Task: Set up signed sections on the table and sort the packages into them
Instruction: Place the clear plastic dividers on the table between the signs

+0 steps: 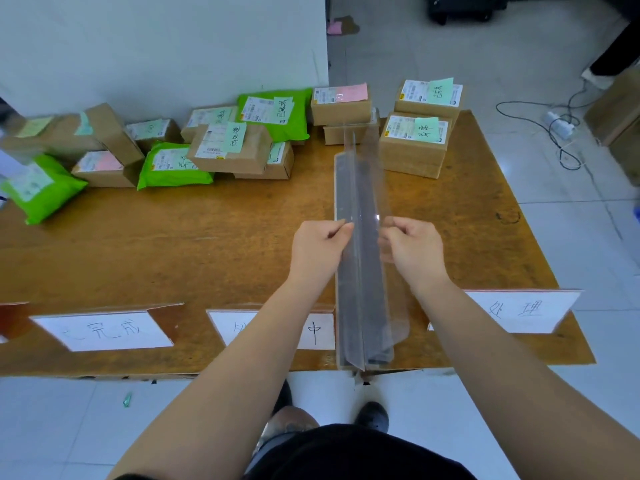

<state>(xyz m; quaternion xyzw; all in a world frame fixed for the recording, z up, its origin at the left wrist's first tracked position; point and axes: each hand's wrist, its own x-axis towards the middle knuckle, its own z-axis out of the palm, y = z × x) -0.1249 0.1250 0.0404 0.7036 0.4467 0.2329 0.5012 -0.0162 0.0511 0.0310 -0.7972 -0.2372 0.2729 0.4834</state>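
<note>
Item under handling: a long clear plastic divider strip (360,258) with an upright centre fin, lying on the brown wooden bench (207,244). Its long axis runs from the near bench edge straight away from the person toward the packages at the far side. It sits between the middle white paper sign (277,329) and the right white paper sign (519,311), both standing at the near edge; a third white sign (107,330) stands well to the left.

Grip state: the left hand (320,245) has fingers curled, pinching the divider's left edge. The right hand (414,244) is likewise curled, pinching the right edge. Both hold at about the strip's mid-length, directly opposite each other, one on either side of the fin. Neither hand is nearer than the other; the strip lies squarely between them.

Packages: brown cardboard boxes (414,143) with coloured notes and green plastic mailer bags (173,166) are heaped along the far edge, unsorted. One stack stands just right of the divider's far end; another box (341,103) appears to touch or overlap that end, though contact cannot be confirmed.

Assessment: section set-up is in hand; sorting has not begun. The coming move likely turns on keeping the strip's axis square to the near edge while seating it, both hands pressing evenly. A skewed push risks nudging the far boxes.
</note>
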